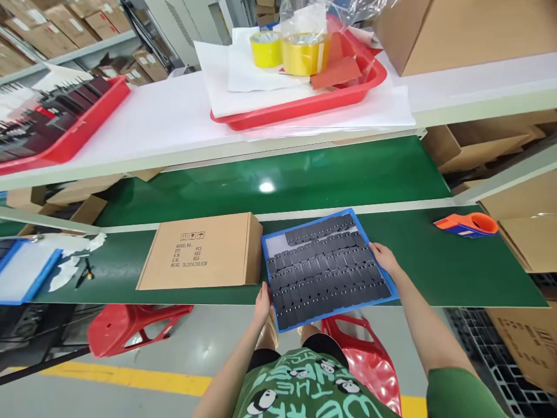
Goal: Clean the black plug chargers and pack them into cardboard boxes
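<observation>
Two hands grip the tray, fingers closed narrowly on its rim: left hand [263, 303] at the lower left, right hand [383, 256] at the right. The tray [393, 288] is at centre frame, beside the carton [198, 255], its lower edge overhanging the bench [439, 267]. Caution: uneven support or a loosened grip could tip the tray and spill the black parts [333, 264]; contact with the carton could jolt them. Fingers under the tray are hidden; fine part detail cannot be made out
</observation>
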Available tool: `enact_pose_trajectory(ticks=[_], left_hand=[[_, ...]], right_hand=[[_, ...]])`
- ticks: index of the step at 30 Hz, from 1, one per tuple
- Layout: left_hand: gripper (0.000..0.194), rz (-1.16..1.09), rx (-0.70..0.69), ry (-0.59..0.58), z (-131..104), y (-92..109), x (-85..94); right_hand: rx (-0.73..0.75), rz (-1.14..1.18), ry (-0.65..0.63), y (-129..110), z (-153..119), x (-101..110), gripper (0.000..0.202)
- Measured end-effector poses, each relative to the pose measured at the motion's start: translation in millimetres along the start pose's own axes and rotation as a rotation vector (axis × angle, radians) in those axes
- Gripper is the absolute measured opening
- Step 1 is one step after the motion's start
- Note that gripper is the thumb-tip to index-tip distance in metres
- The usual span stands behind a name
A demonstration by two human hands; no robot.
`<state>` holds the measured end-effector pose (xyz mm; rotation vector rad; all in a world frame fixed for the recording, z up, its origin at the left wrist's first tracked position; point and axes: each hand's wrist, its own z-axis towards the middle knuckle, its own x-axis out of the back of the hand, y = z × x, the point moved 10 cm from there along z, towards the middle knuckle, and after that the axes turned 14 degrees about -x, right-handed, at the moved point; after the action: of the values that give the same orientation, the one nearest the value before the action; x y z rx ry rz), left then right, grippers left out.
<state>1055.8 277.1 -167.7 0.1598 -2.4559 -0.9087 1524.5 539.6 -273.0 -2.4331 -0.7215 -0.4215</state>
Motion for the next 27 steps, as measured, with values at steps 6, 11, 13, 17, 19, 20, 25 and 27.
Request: enact_pose_trajectory(ticks=[6, 11, 13, 17, 19, 20, 25, 27], left_hand=[[0.034, 0.064, -0.115, -0.021, 18, 4, 1.5], [0.035, 0.079, -0.141, -0.124, 22, -7, -5.4], [0.035, 0.090, -0.159, -0.158, 21, -10, -13.4], [0.034, 0.144, -0.186, -0.226, 19, -12, -29.5], [0.033, 0.173, -0.201, -0.261, 20, -10, -34.3], [0.033, 0.185, -0.210, -0.276, 21, -9, -35.9], [0.031, 0.224, -0.246, -0.309, 26, -1, -36.5], [0.030, 0.236, -0.252, -0.301, 26, 0, -34.5]], right_hand=[[-0.045, 0.000, 0.041, 34, -25, 9, 0.034], [-0.129, 0.010, 0.094, 88, -70, 16, 0.039], [-0.164, 0.024, 0.123, 109, -87, 19, 0.042], [-0.200, 0.080, 0.180, 141, -113, 26, 0.045], [-0.205, 0.099, 0.196, 151, -120, 28, 0.042], [-0.208, 0.102, 0.202, 155, -123, 28, 0.040], [-0.227, 0.078, 0.227, 168, -132, 25, 0.034], [-0.233, 0.065, 0.244, 169, -135, 24, 0.033]])
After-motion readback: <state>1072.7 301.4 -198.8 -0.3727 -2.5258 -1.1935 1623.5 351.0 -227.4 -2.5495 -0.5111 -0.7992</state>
